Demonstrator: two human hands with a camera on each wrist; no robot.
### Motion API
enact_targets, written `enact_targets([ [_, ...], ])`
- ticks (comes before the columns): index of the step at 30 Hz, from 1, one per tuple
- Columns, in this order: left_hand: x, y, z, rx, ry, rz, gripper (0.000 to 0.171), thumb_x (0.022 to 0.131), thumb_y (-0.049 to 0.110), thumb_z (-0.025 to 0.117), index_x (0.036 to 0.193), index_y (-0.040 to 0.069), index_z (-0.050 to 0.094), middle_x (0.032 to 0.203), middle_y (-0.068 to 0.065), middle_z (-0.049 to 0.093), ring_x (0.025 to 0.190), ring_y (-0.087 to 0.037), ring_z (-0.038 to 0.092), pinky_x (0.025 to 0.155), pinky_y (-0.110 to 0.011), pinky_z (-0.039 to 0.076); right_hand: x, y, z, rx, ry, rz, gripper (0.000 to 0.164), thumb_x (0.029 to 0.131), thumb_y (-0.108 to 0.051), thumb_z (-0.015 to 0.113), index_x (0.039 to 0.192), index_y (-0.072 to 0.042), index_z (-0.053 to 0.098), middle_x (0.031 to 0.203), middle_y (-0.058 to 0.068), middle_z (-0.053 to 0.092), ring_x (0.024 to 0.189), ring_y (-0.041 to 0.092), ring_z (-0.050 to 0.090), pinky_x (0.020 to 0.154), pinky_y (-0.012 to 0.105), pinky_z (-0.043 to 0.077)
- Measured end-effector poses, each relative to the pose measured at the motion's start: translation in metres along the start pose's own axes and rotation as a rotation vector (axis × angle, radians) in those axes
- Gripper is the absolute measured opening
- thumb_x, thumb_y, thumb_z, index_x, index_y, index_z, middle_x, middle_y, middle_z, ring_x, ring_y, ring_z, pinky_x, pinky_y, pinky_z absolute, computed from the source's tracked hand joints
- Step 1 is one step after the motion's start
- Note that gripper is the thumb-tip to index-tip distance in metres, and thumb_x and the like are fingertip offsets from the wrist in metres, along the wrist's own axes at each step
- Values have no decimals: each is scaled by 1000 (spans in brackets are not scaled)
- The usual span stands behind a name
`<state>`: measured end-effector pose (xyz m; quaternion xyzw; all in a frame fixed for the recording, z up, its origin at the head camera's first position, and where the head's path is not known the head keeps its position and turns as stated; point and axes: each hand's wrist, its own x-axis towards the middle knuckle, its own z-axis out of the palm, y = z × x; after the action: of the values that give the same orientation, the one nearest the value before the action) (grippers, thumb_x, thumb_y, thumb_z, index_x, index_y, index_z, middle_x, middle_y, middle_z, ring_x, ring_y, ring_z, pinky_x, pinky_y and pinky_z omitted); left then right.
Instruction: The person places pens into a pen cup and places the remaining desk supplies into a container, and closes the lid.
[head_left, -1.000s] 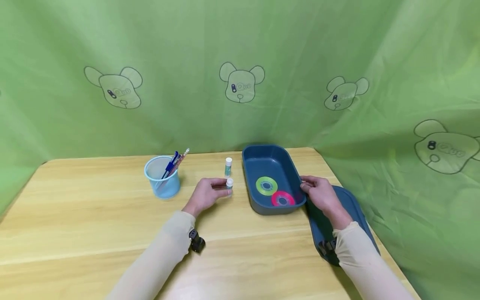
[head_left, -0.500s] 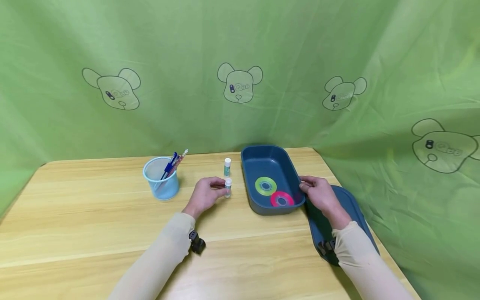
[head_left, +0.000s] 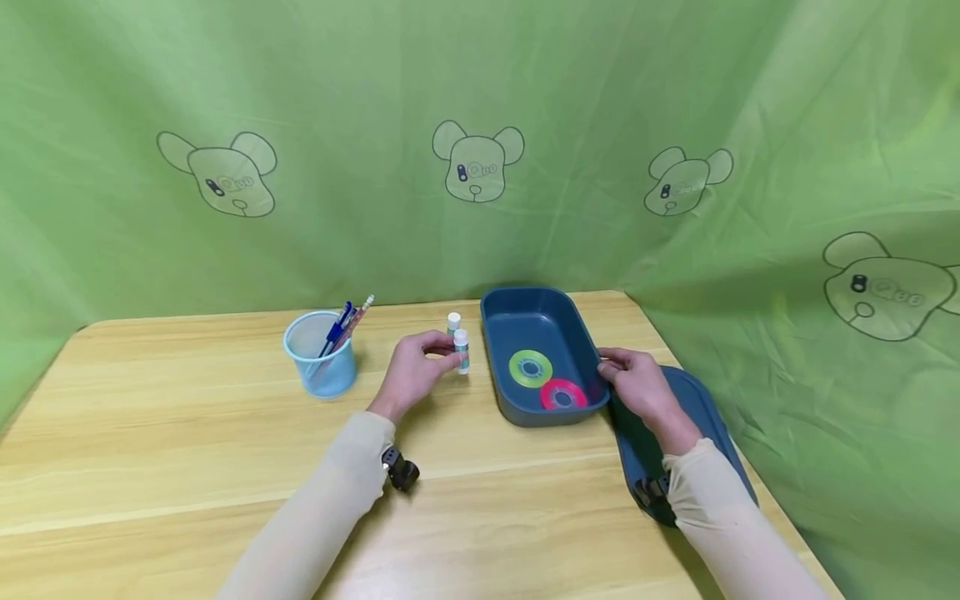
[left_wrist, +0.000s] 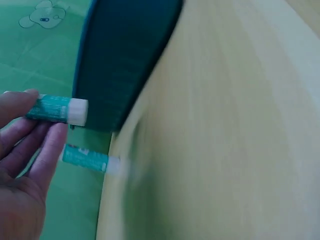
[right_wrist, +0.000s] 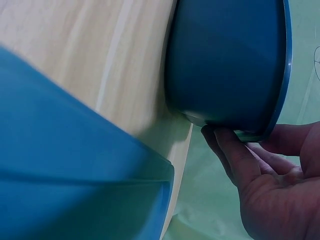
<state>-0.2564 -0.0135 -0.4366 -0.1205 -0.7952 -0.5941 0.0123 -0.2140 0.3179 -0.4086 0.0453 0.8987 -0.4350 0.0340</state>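
My left hand (head_left: 420, 371) pinches a white-capped teal glue stick (head_left: 462, 353) between thumb and fingers, held upright above the table. Just behind it a second glue stick (left_wrist: 87, 157) stands on the table, partly covered by the held one in the head view. To their right is a dark blue open box (head_left: 517, 412). A yellow-green ring-shaped disc (head_left: 530, 368) and a pink one (head_left: 562, 394) lie on its floor, like rolls of tape. My right hand (head_left: 637, 385) grips the box's right rim, thumb at the edge and fingers against the outer wall (right_wrist: 225, 65).
A light blue pen cup (head_left: 330, 375) with pens and a pencil stands to the left. The dark blue lid (head_left: 693, 400) lies under my right forearm, beside the box. A green curtain (head_left: 360, 225) rises behind the table and along its right side.
My left hand has raised the nearer glue stick off the table and shifted it slightly right and away from me. The right hand keeps its grip on the box.
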Motion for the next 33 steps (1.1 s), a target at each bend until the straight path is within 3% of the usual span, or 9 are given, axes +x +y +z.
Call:
enact_targets([
  [10, 14, 23, 19, -82, 44, 103, 25, 85, 16, 79, 106, 3, 74, 95, -3, 71, 90, -18, 64, 78, -32, 55, 1, 2, 0, -1, 4, -5, 42, 104, -11, 46, 142, 7, 46, 128, 27, 56, 114, 33, 54, 90, 37, 49],
  [15, 25, 31, 28, -110, 45, 80, 26, 86, 14, 78, 108, 3, 74, 96, -5, 72, 90, -18, 64, 77, -30, 55, 1, 3, 0, -8, 8, -3, 42, 104, -11, 46, 142, 7, 46, 127, 26, 57, 113, 32, 54, 87, 33, 49],
  [26, 42, 50, 49, -115, 43, 54, 31, 88, 14, 76, 114, -1, 71, 96, -8, 70, 89, -18, 65, 77, -24, 57, 1, 2, -1, 3, 15, -3, 42, 104, -11, 46, 142, 7, 46, 128, 27, 56, 116, 33, 54, 94, 40, 48],
  [33, 52, 48, 55, -86, 32, 13, 30, 89, 16, 75, 115, 0, 71, 98, -6, 69, 89, -17, 65, 77, -23, 56, 0, 2, 0, 11, 10, 2, 42, 104, -11, 46, 142, 7, 46, 128, 27, 57, 114, 32, 55, 89, 35, 50],
])
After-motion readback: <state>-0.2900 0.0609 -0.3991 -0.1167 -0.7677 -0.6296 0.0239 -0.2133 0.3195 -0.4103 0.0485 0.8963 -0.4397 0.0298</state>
